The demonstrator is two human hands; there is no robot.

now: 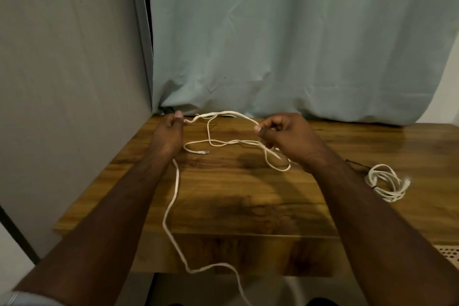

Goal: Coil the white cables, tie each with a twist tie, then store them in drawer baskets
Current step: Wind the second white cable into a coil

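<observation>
Glossy wood-grain table [248, 194], matt creased cloth curtain [285, 32], smooth white plastic-sheathed cable [171, 206].

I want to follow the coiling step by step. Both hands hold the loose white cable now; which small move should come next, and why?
Probably the left hand should carry its pinched stretch of the long loose white cable to the right hand, adding a loop. Only a few loops hang there, and much cable trails off the wooden table. The tied white cable coil lies finished.
</observation>
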